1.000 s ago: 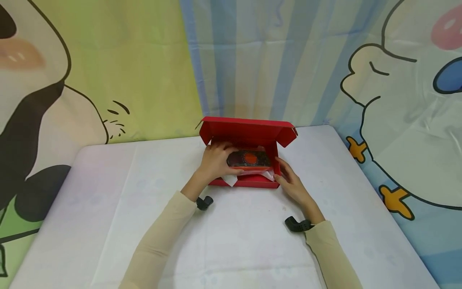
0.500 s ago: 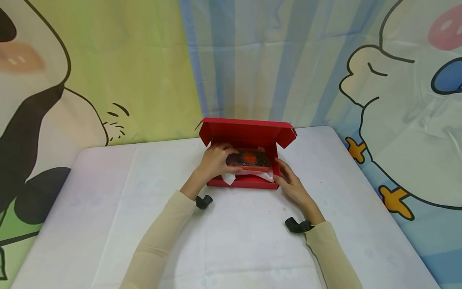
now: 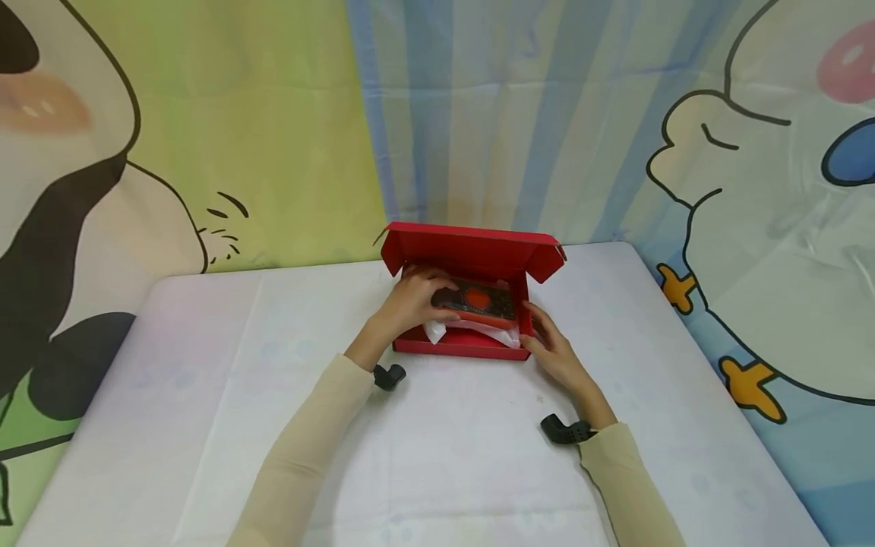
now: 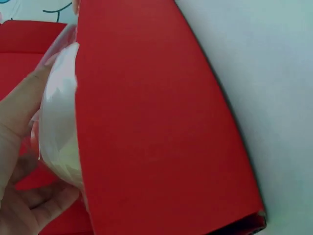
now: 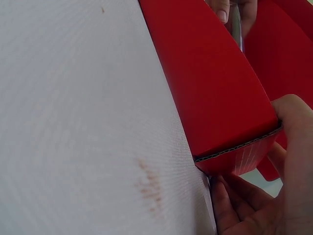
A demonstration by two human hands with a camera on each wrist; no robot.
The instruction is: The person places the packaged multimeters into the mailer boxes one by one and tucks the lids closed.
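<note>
A red cardboard box point(image 3: 458, 346) sits on the table with its lid point(image 3: 472, 247) raised at the back. My left hand point(image 3: 413, 298) reaches inside it and grips the left end of a dark pack point(image 3: 495, 301) that bears an orange disc and has orange-red edges. Clear plastic wrapping point(image 4: 58, 107) shows between thumb and fingers in the left wrist view. The pack lies tilted, its left end covered by my hand. My right hand point(image 3: 555, 355) holds the box's right side wall, with the thumb over the front corner and fingers low on the outside in the right wrist view.
Beneath the box is a white-covered table point(image 3: 451, 456). A printed curtain point(image 3: 478, 114) with cartoon animals hangs close behind the box and at both sides. Black wrist cameras point(image 3: 566, 430) are strapped to both wrists.
The dark pack has turned slightly, its right end now lower, as my left hand shifts with it. My right hand keeps its hold on the box.
</note>
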